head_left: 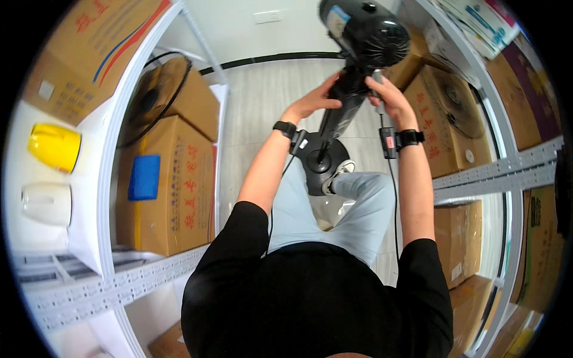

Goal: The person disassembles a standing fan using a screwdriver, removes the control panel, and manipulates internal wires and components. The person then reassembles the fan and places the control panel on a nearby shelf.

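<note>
A black pedestal fan (349, 110) stands upright ahead of me, its bare motor head (373, 39) showing no guard or blades at the front. Its round base (322, 161) rests on the floor by my shoe. My left hand (319, 98) grips the fan's neck from the left, thumb on the near side. On the right side of the neck, my right hand (391, 98) closes around a slim grey-handled tool that looks like a screwdriver (377, 86), its thin shaft pointing down. Some of my fingertips are hidden behind the neck.
White metal shelves flank me, with cardboard boxes (173, 191) on the left and more boxes (441, 128) on the right. A round black fan guard (156, 98) leans on the left shelf; another guard (456, 101) is at the right. Yellow (55, 147) and white containers stand far left.
</note>
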`<control>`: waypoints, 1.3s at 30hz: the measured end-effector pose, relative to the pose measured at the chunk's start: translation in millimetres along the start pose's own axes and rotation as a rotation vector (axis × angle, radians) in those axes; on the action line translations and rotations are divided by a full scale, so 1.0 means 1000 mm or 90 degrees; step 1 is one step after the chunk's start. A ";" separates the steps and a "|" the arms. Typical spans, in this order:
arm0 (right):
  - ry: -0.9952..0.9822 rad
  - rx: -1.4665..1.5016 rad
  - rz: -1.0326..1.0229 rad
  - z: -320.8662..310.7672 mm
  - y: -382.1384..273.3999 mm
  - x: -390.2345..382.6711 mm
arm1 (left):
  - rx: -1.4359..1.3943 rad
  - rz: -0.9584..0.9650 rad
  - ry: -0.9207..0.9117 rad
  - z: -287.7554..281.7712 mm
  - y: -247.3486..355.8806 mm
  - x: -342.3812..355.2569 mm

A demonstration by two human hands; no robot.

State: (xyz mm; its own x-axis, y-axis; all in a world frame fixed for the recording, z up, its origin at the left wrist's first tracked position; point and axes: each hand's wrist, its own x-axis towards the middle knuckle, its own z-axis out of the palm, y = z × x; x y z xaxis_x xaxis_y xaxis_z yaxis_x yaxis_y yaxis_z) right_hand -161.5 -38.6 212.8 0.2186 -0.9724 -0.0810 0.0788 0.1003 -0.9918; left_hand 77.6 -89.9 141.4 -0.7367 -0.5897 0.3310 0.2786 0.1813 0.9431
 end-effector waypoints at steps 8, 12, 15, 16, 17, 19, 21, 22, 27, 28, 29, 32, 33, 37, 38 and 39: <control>-0.011 0.031 -0.001 0.007 -0.004 -0.006 | -0.069 -0.148 -0.047 -0.023 -0.053 0.020; 0.002 0.028 -0.008 0.006 -0.003 -0.006 | -0.104 -0.134 -0.045 -0.022 -0.064 0.023; 0.013 0.032 -0.017 0.003 0.003 -0.006 | -0.114 -0.129 -0.026 -0.017 -0.062 0.025; 0.015 0.035 -0.023 0.004 0.004 -0.005 | -0.115 -0.125 -0.016 -0.017 -0.062 0.025; 0.041 0.059 -0.040 0.006 0.008 -0.005 | -0.118 -0.119 -0.013 -0.017 -0.063 0.025; 0.093 0.104 -0.075 0.013 0.015 -0.011 | -0.124 -0.107 -0.009 -0.019 -0.065 0.025; 0.155 0.134 -0.116 0.013 0.021 -0.023 | -0.177 -0.076 0.082 -0.020 -0.069 0.023; 0.172 0.148 -0.151 0.009 0.027 -0.027 | -0.201 -0.061 0.130 -0.025 -0.071 0.018; 0.231 0.198 -0.249 0.014 0.065 -0.045 | -0.334 0.058 0.422 -0.098 -0.080 -0.053; 0.249 0.212 -0.241 0.012 0.073 -0.054 | -0.344 0.109 0.411 -0.097 -0.069 -0.058; 0.255 0.181 -0.227 0.011 0.080 -0.063 | -0.337 0.139 0.429 -0.096 -0.056 -0.064; 0.235 0.088 -0.172 0.025 0.102 -0.076 | -0.293 0.198 0.526 -0.104 -0.015 -0.085; 0.230 0.044 -0.140 0.034 0.110 -0.080 | -0.274 0.209 0.546 -0.106 -0.001 -0.091; 0.163 -0.139 -0.082 0.077 0.124 -0.088 | -0.299 0.184 0.603 -0.094 0.054 -0.118; 0.155 -0.171 -0.083 0.087 0.131 -0.088 | -0.318 0.171 0.610 -0.084 0.066 -0.121; 0.148 -0.203 -0.085 0.096 0.138 -0.088 | -0.342 0.152 0.610 -0.077 0.073 -0.123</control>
State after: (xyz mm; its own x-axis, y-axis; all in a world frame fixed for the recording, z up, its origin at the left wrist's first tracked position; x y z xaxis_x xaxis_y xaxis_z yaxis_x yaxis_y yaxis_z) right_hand -76.2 81.3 92.4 -0.0013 -0.9978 0.0665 -0.2214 -0.0646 -0.9730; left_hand 235.9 -64.3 167.2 0.0844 -0.9888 0.1232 0.7491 0.1445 0.6464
